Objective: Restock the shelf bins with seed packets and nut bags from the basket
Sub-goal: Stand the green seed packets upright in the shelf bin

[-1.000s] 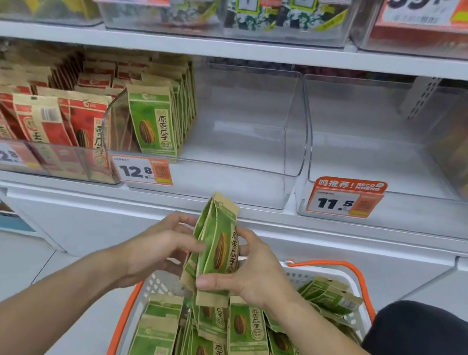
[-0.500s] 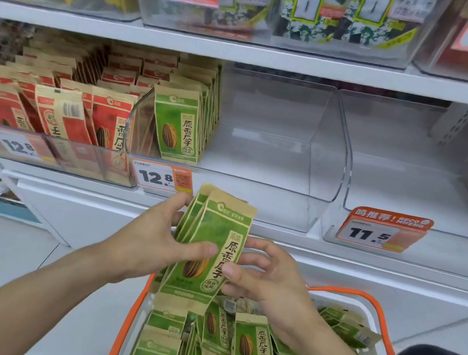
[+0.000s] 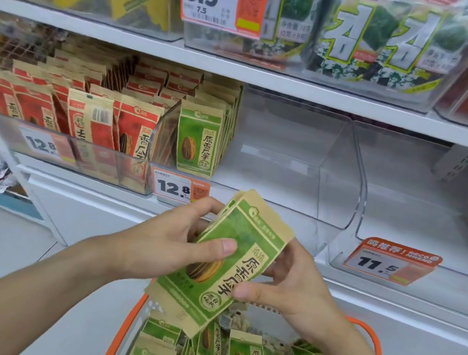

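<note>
Left hand (image 3: 162, 246) grip: thumb pressed across the face of a small stack of green seed packets (image 3: 224, 264), fingers curled behind. Right hand (image 3: 288, 288) pinches the stack's lower right edge. Stack is tilted and held above the basket (image 3: 124, 326), just below the clear bin (image 3: 290, 168). Change: a second ago the packets stood edge-on, low over the basket; now they face up, squared together and raised nearer the shelf. Reading: stack is ready to load. The bin holds one green row at its left wall; the rest is bare. Many packets remain in the basket.
</note>
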### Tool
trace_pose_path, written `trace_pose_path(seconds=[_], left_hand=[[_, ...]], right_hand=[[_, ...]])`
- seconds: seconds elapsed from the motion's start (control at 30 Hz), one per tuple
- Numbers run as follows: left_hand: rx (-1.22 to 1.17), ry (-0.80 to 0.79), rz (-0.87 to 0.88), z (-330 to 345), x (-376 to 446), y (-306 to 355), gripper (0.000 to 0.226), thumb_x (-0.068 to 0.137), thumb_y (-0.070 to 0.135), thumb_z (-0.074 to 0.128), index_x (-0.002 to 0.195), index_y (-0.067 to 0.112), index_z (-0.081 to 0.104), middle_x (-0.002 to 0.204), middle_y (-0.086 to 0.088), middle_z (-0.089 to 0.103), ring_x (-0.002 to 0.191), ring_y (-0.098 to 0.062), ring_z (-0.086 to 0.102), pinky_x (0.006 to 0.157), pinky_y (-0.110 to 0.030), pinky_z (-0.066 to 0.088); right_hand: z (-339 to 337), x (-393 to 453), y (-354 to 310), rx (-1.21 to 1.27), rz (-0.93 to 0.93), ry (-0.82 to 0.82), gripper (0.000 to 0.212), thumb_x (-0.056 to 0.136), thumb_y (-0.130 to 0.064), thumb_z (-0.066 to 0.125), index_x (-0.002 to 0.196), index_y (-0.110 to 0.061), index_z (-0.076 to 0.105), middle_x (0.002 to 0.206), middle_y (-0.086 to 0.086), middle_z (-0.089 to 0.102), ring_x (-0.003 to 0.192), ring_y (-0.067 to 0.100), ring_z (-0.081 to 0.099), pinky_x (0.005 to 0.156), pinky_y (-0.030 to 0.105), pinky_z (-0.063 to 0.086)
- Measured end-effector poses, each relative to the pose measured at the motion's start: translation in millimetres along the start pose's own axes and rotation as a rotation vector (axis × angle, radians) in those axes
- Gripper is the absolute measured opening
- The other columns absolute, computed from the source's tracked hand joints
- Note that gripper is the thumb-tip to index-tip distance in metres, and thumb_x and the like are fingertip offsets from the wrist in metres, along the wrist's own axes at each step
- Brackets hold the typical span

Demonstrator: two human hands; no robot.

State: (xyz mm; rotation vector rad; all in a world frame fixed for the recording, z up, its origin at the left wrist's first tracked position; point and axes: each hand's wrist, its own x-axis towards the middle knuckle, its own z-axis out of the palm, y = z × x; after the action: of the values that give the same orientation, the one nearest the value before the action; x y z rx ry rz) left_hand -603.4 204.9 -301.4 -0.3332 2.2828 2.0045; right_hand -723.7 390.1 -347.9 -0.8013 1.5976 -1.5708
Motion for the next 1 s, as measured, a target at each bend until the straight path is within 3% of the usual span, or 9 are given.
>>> trace_pose_path(seconds=[0.13, 0.27, 0.37, 0.5, 0.6, 0.73, 0.83, 1.0], left_hand=[[0.151, 0.042, 0.133, -8.8, -5.0, 2.2, 0.038, 0.093, 0.038, 0.061, 0.124, 0.020, 0.048, 0.116, 0.001, 0.069, 0.108, -0.015, 0.067, 0.092, -0.044, 0.055], [0.179, 0.169, 0.297, -20.4, -12.1, 6.8, 0.036, 0.093, 0.037, 0.061, 0.126, 0.027, 0.052, 0.118, 0.000, 0.066, 0.110, -0.017, 0.065, 0.088, -0.049, 0.056], [0.149, 0.255, 0.398, -27.0, -16.4, 8.9, 0.036, 0.091, 0.031, 0.062, 0.125, 0.025, 0.053, 0.116, 0.000, 0.068, 0.109, -0.018, 0.066, 0.087, -0.046, 0.057], [0.156, 0.422, 0.497, -35.8, -17.5, 14.1, 0.052, 0.086, 0.044, 0.066, 0.132, 0.032, 0.046, 0.124, 0.011, 0.062, 0.117, -0.011, 0.061, 0.093, -0.035, 0.054], [0.202, 0.561, 0.440, -46.5, -13.1, 8.7, 0.078, 0.074, 0.061, 0.070, 0.138, 0.033, 0.035, 0.133, 0.012, 0.051, 0.126, -0.003, 0.049, 0.105, -0.031, 0.043], [0.459, 0.788, 0.259, -58.2, -1.3, -9.3, 0.065, 0.081, 0.038, 0.075, 0.133, 0.023, 0.040, 0.135, 0.004, 0.045, 0.125, -0.011, 0.045, 0.101, -0.023, 0.034], [0.607, 0.771, 0.155, -63.2, 9.8, -23.9, 0.066, 0.085, 0.030, 0.073, 0.139, 0.013, 0.037, 0.138, -0.004, 0.041, 0.129, -0.019, 0.041, 0.104, -0.026, 0.032], [0.658, 0.771, 0.132, -63.1, 31.1, -35.2, 0.074, 0.083, 0.025, 0.072, 0.142, 0.011, 0.030, 0.140, -0.008, 0.032, 0.132, -0.028, 0.033, 0.108, -0.035, 0.032]], right_hand=[[4.9, -1.9, -26.7, -0.111, -0.068, 0.005, 0.063, 0.066, 0.000, 0.085, 0.122, -0.014, 0.060, 0.113, 0.004, 0.074, 0.102, 0.022, 0.072, 0.080, 0.033, 0.060], [19.5, 8.6, -50.6, -0.218, -0.190, 0.032, 0.060, 0.066, -0.023, 0.084, 0.121, -0.023, 0.059, 0.113, -0.001, 0.074, 0.102, 0.021, 0.072, 0.083, 0.036, 0.060], [30.2, 19.2, -71.0, -0.283, -0.242, 0.028, 0.060, 0.066, -0.025, 0.081, 0.121, -0.022, 0.057, 0.109, -0.004, 0.075, 0.099, 0.016, 0.073, 0.084, 0.032, 0.059], [39.9, 37.1, -101.8, -0.500, -0.403, 0.063, 0.052, 0.077, -0.019, 0.084, 0.121, -0.027, 0.057, 0.106, -0.008, 0.075, 0.095, 0.013, 0.072, 0.082, 0.032, 0.059], [40.6, 57.2, -121.4, -0.544, -0.512, 0.154, 0.048, 0.079, -0.019, 0.084, 0.120, -0.023, 0.058, 0.104, -0.007, 0.074, 0.095, 0.012, 0.072, 0.085, 0.040, 0.059], [37.3, 95.4, -126.7, -0.629, -0.601, 0.328, 0.047, 0.081, -0.029, 0.080, 0.119, -0.030, 0.053, 0.109, -0.015, 0.071, 0.103, 0.007, 0.068, 0.093, 0.044, 0.054], [39.0, 124.8, -106.7, -0.691, -0.501, 0.362, 0.044, 0.082, -0.025, 0.081, 0.117, -0.024, 0.055, 0.105, -0.016, 0.070, 0.099, 0.005, 0.067, 0.092, 0.041, 0.055], [54.6, 166.7, -73.6, -0.698, -0.321, 0.363, 0.045, 0.080, -0.024, 0.083, 0.113, -0.023, 0.052, 0.105, -0.012, 0.066, 0.099, 0.008, 0.064, 0.090, 0.034, 0.054]])
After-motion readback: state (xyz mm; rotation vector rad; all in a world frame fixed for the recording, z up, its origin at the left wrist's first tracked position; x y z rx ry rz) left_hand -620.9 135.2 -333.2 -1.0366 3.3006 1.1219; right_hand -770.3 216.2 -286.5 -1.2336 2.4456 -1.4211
